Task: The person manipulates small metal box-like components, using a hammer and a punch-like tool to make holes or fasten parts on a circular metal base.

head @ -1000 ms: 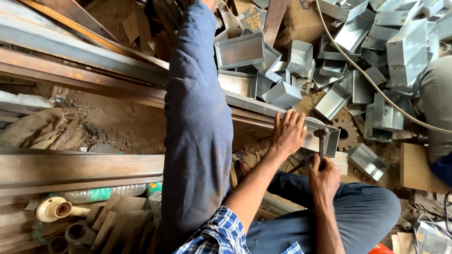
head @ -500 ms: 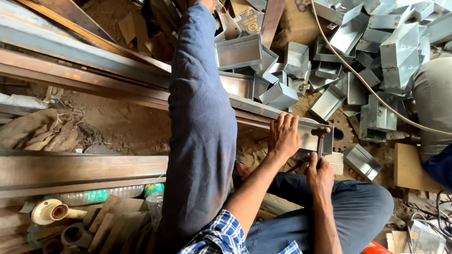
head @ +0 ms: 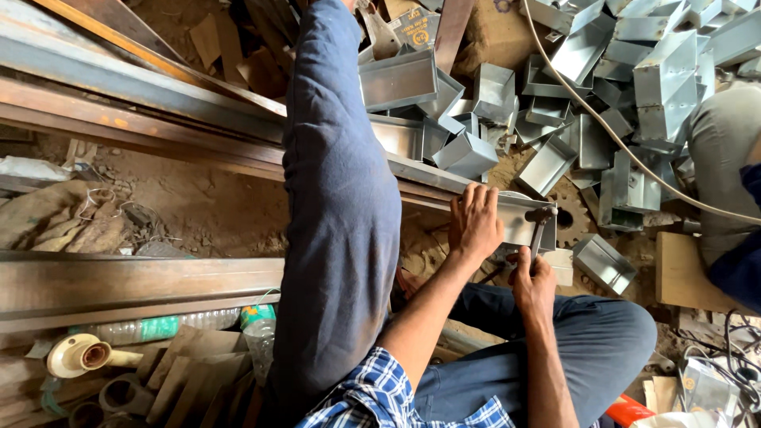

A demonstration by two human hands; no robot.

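The person's left hand (head: 476, 222) lies flat, fingers spread, pressing a folded sheet-metal piece (head: 519, 218) against the long steel rail (head: 198, 107) on which it rests. The right hand (head: 533, 279) is closed around the handle of a small hammer (head: 540, 226), its head touching the piece. The thin galvanised sheet looks light yet stiff, smooth and probably sharp at its cut edges, so it is best held on its broad flat face. Similar metal boxes (head: 634, 87) lie heaped beyond.

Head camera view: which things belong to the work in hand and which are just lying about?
In use: left hand pressing the metal piece on the rail; right hand holding the hammer.
Lying about: pile of metal boxes, bottle, sack, cable.
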